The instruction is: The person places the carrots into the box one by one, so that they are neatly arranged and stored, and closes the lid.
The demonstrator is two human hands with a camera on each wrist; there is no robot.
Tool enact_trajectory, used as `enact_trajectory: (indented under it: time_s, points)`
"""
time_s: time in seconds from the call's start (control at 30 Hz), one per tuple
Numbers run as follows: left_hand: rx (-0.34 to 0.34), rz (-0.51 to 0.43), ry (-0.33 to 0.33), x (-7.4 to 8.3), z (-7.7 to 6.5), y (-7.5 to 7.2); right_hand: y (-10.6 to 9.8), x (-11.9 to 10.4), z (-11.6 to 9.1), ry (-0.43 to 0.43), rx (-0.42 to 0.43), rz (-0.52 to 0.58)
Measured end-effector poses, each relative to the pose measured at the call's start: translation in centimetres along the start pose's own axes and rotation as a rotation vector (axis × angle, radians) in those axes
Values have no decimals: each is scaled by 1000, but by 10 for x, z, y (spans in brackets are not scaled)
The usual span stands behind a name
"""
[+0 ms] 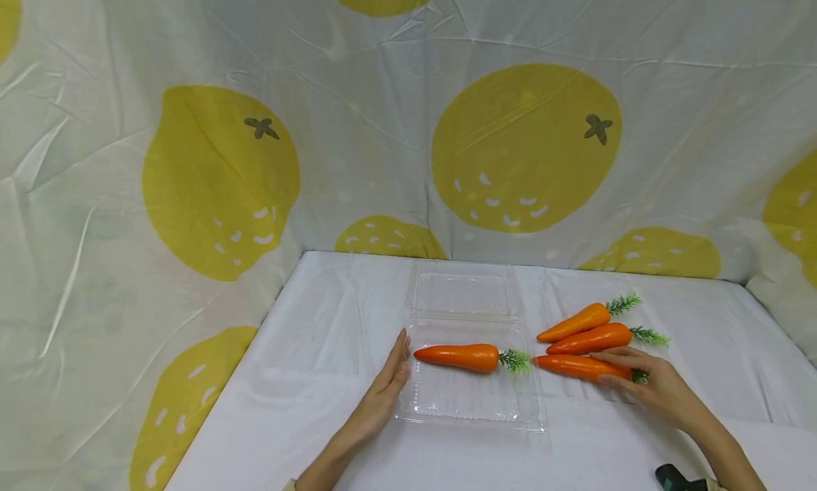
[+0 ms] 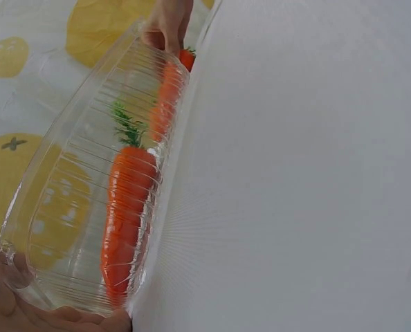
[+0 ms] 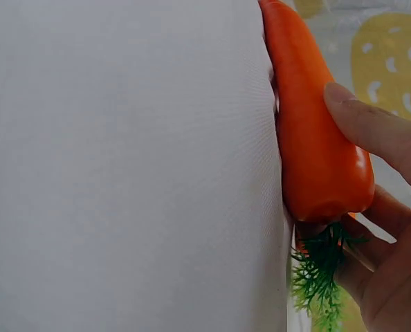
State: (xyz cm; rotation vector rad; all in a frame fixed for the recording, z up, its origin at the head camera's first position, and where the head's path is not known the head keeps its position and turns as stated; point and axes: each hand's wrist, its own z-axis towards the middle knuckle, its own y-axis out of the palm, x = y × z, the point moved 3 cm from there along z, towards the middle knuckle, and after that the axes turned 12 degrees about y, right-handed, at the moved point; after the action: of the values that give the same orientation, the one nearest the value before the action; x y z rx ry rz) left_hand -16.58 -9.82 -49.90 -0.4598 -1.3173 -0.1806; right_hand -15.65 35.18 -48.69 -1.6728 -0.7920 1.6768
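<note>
A clear plastic clamshell container (image 1: pixel 472 406) lies on the white cloth, its lid (image 1: pixel 466 292) folded back. One carrot (image 1: pixel 456 357) lies crosswise in its base, tip to the left and green top to the right. My left hand (image 1: pixel 381 390) rests against the container's left side with fingers extended. To the right of the container, my right hand (image 1: pixel 657 386) pinches another carrot (image 3: pixel 313 124) near its thick end. In the right wrist view the thumb presses one side of it, and its green top (image 3: pixel 323 263) hangs by the fingers. That carrot's tip points at the container.
Two more carrots, an upper one (image 1: pixel 574 322) and a lower one (image 1: pixel 590 338), lie just behind the pinched one. A lemon-print curtain (image 1: pixel 383 157) rises behind the table's back edge. A dark object (image 1: pixel 676 477) shows by the right wrist.
</note>
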Motion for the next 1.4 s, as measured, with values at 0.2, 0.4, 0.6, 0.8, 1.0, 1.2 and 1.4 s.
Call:
enact_trajectory:
  time_s: [0.2, 0.4, 0.6, 0.8, 1.0, 1.2, 1.4]
  points:
    - [0, 6, 2, 0, 1, 0, 1, 0, 0, 8, -12, 8]
    - [-3, 5, -2, 1, 1, 0, 1, 2, 0, 6, -9, 15]
    - [-1, 16, -6, 1, 1, 0, -2, 4, -1, -27, 16, 7]
    - [2, 7, -1, 0, 1, 0, -6, 5, -3, -138, 105, 51]
    - [0, -23, 8, -1, 0, 0, -9, 4, -4, -119, 98, 84]
    - [9, -32, 15, 1, 0, 1, -13, -4, -4, -95, 103, 71]
    - [5, -33, 5, 2, 0, 0, -18, -14, -3, -70, 99, 56]
